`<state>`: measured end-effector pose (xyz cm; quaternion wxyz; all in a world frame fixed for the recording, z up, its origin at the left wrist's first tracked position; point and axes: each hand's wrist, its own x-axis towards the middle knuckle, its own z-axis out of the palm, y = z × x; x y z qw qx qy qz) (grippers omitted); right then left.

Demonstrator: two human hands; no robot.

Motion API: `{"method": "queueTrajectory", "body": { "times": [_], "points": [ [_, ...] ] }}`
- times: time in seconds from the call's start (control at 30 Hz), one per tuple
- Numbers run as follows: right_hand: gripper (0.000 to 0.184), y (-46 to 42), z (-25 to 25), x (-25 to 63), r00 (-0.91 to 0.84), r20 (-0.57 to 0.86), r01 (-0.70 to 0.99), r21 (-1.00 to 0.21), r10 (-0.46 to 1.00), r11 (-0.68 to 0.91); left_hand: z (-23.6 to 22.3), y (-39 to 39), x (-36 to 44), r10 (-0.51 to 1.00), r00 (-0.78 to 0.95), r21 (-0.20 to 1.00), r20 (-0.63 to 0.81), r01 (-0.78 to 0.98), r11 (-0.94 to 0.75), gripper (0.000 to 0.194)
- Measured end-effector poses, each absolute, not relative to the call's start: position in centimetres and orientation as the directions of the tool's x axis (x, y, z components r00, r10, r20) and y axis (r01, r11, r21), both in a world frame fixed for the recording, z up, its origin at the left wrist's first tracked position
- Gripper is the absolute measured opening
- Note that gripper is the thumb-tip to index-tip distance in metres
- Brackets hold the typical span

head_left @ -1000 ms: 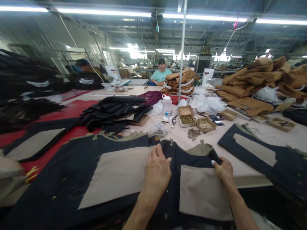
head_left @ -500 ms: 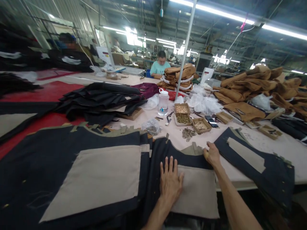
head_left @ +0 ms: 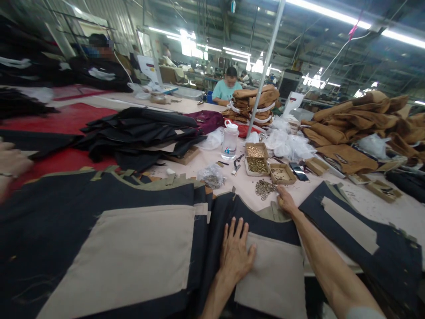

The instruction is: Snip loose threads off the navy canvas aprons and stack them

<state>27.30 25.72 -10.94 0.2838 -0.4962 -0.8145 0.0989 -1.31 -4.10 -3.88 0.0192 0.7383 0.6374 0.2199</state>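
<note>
Right fingers [head_left: 282, 193], grip unclear, have moved nearer boxes [head_left: 258, 174] of brassy pieces [head_left: 257, 165]; left fingers [head_left: 238, 229] spread on cloth [head_left: 265, 221].

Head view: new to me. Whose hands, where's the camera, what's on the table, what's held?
No machine: these are a person's bare hands, and one camera worn on that person's head takes every picture, looking forward and down. The left hand lies flat across the left edge of a beige fabric patch on a dark fabric panel. The right hand is at the panel's upper right edge; its grip is unclear. Beyond, the table holds a lidded clear bottle, a box of gold-coloured fittings and a heap of metal rings. The hand at the far left belongs to someone else.
</note>
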Motion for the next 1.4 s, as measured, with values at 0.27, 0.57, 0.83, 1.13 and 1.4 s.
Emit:
{"method": "queueTrajectory", "body": {
  "times": [0.27,0.57,0.83,1.13,1.4],
  "points": [
    [0.056,23.5,-8.5,29.5,-0.521,0.393,0.507,-0.572,0.758,0.645,-3.7,-4.0,-1.0,0.949,0.088,0.325,0.303,0.926,-0.190,0.070],
    [0.024,23.8,-4.8,31.8,-0.276,0.092,0.806,-0.520,0.957,0.283,-3.2,-3.9,-0.4,0.949,0.052,0.336,0.310,0.928,-0.160,0.069],
    [0.031,23.9,-4.6,32.2,-0.223,0.040,0.842,-0.496,0.974,0.213,-2.9,-3.8,-0.3,0.954,0.046,0.339,0.296,0.929,-0.150,0.069],
    [0.022,23.7,-4.5,33.3,-0.179,0.003,0.890,-0.426,0.984,0.163,-2.9,-3.7,0.1,0.957,0.041,0.342,0.288,0.929,-0.143,0.069],
    [0.012,23.7,-4.0,33.0,-0.318,-0.067,0.903,-0.326,0.946,0.280,-2.9,-4.0,0.4,0.957,0.025,0.351,0.290,0.927,-0.131,0.070]
  ]
}}
